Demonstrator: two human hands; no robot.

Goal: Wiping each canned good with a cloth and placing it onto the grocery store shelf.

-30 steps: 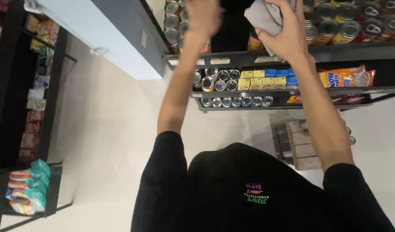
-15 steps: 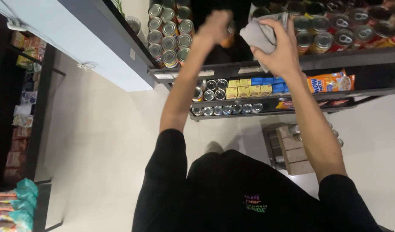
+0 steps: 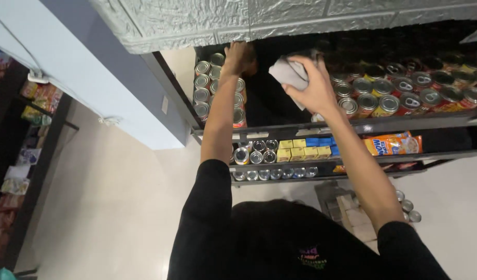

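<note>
My left hand reaches into the top shelf beside a column of tin cans. Its fingers curl around something dark that I cannot make out. My right hand grips a crumpled grey cloth over a dark, bare gap in the shelf. To the right of that hand stand rows of cans with silver lids. Both arms are in black sleeves.
The black shelf rail runs below my hands. The shelf under it holds small cans, yellow and blue boxes and an orange packet. A cardboard box sits on the pale floor. Packets fill a rack at left.
Both hands have pushed deeper into the top shelf. The left hand now sits by the left column of cans. The right hand still holds the cloth.
</note>
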